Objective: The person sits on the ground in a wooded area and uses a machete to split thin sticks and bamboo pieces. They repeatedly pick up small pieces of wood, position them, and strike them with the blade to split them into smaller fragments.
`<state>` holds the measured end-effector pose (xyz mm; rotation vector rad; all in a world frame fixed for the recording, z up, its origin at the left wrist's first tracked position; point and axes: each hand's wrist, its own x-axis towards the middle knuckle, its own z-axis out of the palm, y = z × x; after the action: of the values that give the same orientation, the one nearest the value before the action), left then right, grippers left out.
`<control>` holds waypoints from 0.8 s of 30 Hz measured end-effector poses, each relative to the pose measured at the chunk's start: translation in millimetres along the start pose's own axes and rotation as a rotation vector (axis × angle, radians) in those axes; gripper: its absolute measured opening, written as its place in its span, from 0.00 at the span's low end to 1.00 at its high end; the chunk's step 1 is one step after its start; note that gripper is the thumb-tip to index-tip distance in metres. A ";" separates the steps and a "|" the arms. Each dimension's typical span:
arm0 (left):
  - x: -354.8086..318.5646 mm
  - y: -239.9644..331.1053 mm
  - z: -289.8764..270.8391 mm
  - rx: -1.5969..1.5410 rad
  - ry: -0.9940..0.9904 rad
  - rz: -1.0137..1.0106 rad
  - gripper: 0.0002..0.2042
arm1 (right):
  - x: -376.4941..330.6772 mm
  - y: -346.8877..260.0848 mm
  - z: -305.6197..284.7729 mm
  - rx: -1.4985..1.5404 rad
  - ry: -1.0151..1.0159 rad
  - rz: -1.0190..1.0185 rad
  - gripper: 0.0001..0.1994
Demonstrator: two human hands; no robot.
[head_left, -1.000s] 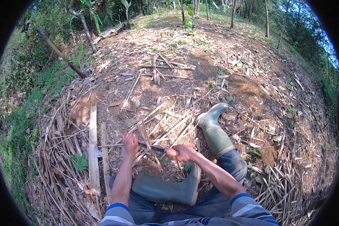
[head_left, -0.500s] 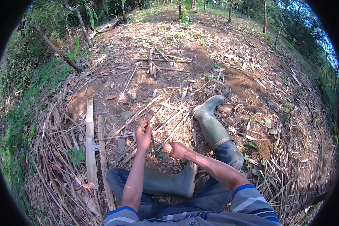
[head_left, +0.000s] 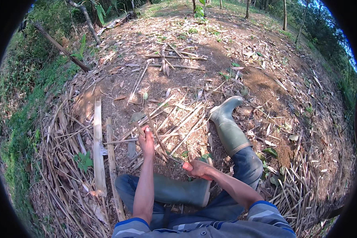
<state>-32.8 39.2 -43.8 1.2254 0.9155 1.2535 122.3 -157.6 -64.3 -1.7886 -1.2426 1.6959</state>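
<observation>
My left hand [head_left: 146, 143] is closed round a thin bamboo strip [head_left: 138, 128], held in front of my bent left leg. A darker slim strip [head_left: 156, 134] runs just beside the fingers; whether they grip it too is hard to tell. Lower and to the right, my right hand [head_left: 200, 169] is wrapped round the reddish-orange handle of a knife [head_left: 187, 166]. Its narrow blade points up and left toward the strips, and whether it touches them I cannot make out. Several pale split bamboo strips [head_left: 184, 121] lie crossed on the ground just beyond my hands.
Green rubber boots [head_left: 231, 133] cover my legs, the right one stretched forward. A wide bamboo slat [head_left: 98, 148] and a narrower pole [head_left: 111, 158] lie to my left. Cut sticks [head_left: 293, 186] are heaped at right. Crossed sticks [head_left: 174, 63] lie ahead among dry leaves.
My right hand and the knife have moved right and slightly down, farther from my left hand. The left hand has shifted slightly left, its strip leaning more leftward.
</observation>
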 end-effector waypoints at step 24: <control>-41.9 42.9 -35.6 0.307 0.065 0.252 0.15 | -71.4 -108.7 29.0 0.419 0.311 -0.425 0.20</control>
<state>-81.1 -0.4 -12.9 1.5886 1.0532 1.3926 67.3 -164.1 57.0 -1.3557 -0.9595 1.2651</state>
